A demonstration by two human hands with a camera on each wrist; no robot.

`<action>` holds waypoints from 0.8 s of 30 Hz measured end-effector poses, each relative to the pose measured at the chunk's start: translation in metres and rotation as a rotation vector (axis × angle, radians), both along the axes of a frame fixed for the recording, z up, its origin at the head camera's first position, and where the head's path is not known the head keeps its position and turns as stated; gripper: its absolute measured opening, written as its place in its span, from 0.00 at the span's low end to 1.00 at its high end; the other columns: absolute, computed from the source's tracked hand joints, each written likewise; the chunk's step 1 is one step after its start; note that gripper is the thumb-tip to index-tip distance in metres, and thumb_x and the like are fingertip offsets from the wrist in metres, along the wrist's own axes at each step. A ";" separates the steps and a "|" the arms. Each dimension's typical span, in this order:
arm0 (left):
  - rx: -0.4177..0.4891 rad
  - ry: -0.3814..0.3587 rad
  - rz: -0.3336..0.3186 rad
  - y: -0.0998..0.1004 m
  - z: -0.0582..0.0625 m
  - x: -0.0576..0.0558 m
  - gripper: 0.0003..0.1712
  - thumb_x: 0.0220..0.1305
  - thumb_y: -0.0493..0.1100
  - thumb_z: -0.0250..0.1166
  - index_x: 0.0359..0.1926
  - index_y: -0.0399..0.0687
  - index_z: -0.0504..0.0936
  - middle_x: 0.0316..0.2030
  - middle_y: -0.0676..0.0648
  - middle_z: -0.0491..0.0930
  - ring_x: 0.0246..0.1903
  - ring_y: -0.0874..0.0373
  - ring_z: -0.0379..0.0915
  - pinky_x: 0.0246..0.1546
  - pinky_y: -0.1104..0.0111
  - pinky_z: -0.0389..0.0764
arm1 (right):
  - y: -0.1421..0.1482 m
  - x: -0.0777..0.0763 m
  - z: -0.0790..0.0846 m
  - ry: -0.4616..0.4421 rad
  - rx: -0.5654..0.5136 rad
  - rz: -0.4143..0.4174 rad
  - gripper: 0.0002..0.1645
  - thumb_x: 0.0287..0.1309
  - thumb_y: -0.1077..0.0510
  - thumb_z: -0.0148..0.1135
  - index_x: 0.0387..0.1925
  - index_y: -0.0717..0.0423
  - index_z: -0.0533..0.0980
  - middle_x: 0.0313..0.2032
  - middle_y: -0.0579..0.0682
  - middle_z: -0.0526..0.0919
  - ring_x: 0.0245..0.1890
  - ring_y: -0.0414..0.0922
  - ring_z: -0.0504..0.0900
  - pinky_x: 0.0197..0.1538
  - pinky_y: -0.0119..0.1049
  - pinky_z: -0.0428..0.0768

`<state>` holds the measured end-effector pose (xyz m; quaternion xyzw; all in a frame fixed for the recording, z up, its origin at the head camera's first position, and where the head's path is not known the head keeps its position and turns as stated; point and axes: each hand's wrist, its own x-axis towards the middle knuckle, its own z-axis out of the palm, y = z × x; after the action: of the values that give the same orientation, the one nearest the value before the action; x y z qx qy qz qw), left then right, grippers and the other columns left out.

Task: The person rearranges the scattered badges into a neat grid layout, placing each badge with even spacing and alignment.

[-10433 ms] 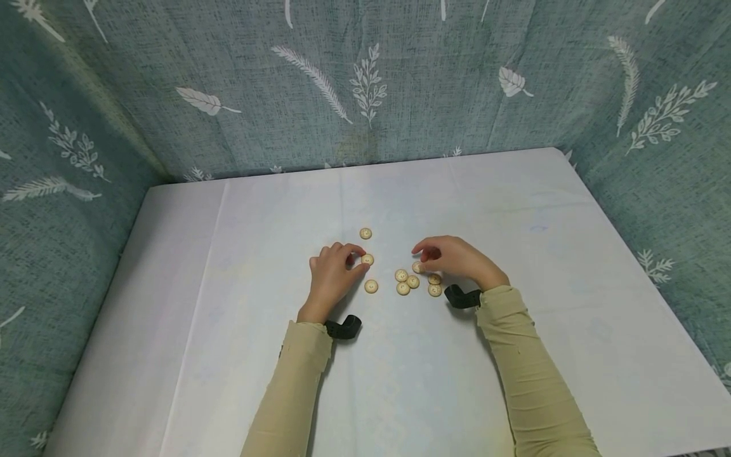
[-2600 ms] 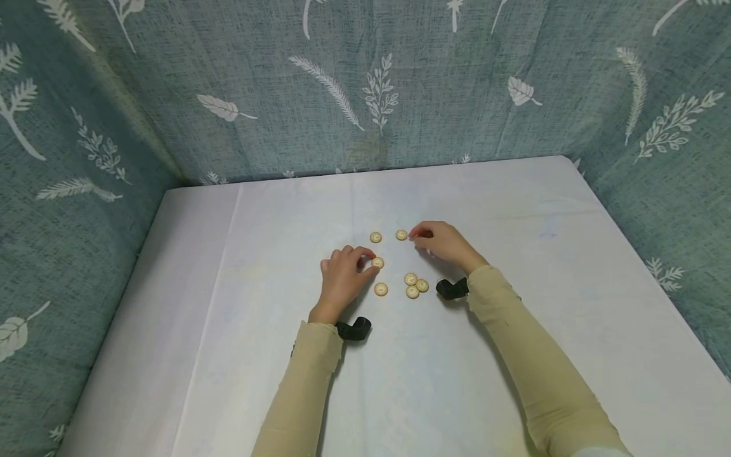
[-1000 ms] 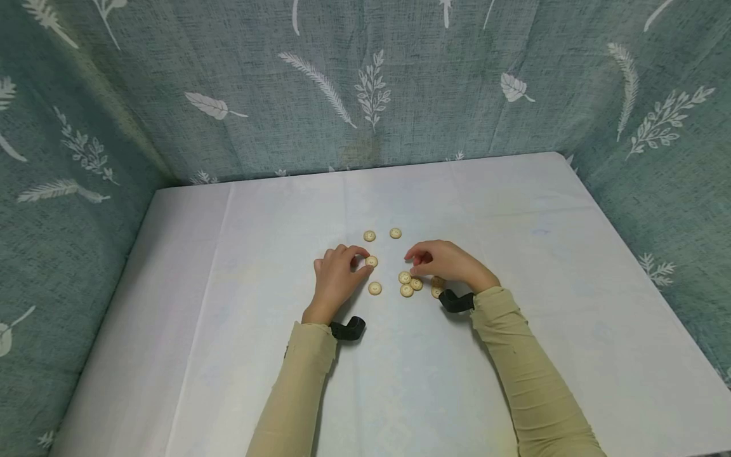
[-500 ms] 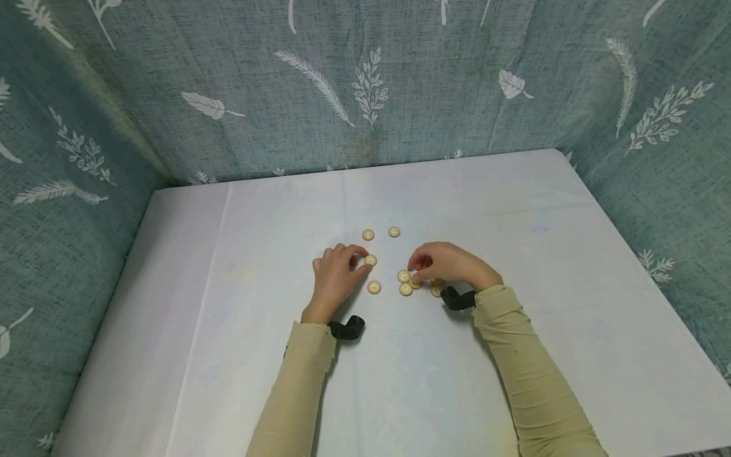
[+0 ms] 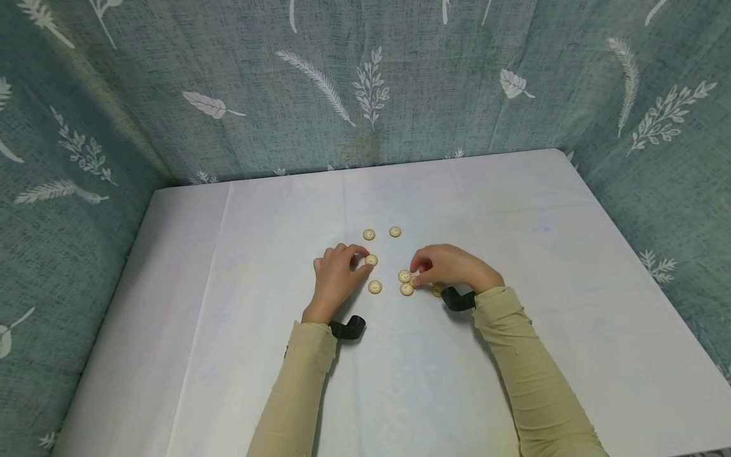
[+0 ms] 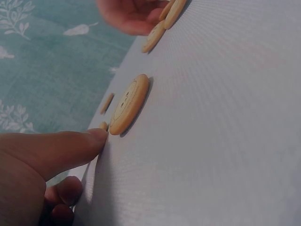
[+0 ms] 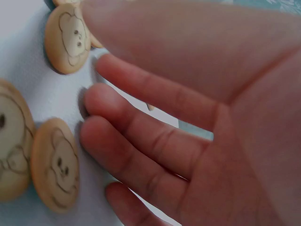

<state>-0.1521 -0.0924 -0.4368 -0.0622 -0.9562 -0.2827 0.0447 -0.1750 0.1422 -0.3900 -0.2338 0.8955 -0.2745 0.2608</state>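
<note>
Round wooden buttons with bear faces lie on the table. My left hand (image 5: 335,276) pinches a button (image 5: 371,260) by its edges between thumb and index finger. A second button (image 6: 129,104) lies just past the left thumb tip in the left wrist view. My right hand (image 5: 451,265) bends over the cluster, its thumb covering most of a button (image 5: 413,284) between thumb and index finger. Two cluster buttons, the upper button (image 5: 405,276) and the lower button (image 5: 407,289), lie left of that thumb. Two more, including this button (image 7: 56,165), lie under the right hand.
Farther back on the table (image 5: 274,254), a left button (image 5: 369,234) and a right button (image 5: 395,231) lie side by side, apart. A green leaf-print curtain (image 5: 428,95) hangs behind the table and along both sides. Black wrist cameras (image 5: 348,328) sit low near the tabletop.
Since the oldest frame, a button from the cluster has come to the back row, where my right hand set it. That hand has returned to the cluster and lowered onto another button. The left hand stays.
</note>
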 end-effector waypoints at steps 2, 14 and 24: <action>-0.002 -0.001 0.000 0.000 0.000 0.000 0.13 0.53 0.53 0.63 0.39 0.58 0.78 0.25 0.54 0.66 0.29 0.56 0.58 0.34 0.59 0.54 | -0.002 -0.001 -0.002 0.017 0.011 -0.006 0.11 0.49 0.52 0.65 0.34 0.49 0.76 0.25 0.46 0.73 0.25 0.42 0.71 0.32 0.36 0.69; -0.008 -0.010 0.005 0.001 0.001 0.001 0.13 0.53 0.54 0.63 0.39 0.58 0.78 0.25 0.54 0.66 0.29 0.57 0.59 0.35 0.59 0.54 | -0.014 0.002 -0.008 0.122 0.002 0.020 0.12 0.49 0.55 0.65 0.37 0.50 0.76 0.28 0.45 0.73 0.29 0.42 0.70 0.34 0.35 0.69; -0.011 -0.008 0.006 0.001 0.001 0.001 0.12 0.53 0.54 0.63 0.39 0.59 0.78 0.25 0.55 0.66 0.29 0.57 0.58 0.34 0.59 0.54 | -0.015 0.002 -0.009 0.126 0.001 0.009 0.07 0.49 0.55 0.65 0.30 0.48 0.75 0.27 0.44 0.72 0.29 0.42 0.69 0.34 0.35 0.68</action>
<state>-0.1511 -0.0917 -0.4355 -0.0583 -0.9580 -0.2776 0.0412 -0.1732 0.1270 -0.3985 -0.2546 0.9093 -0.2576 0.2050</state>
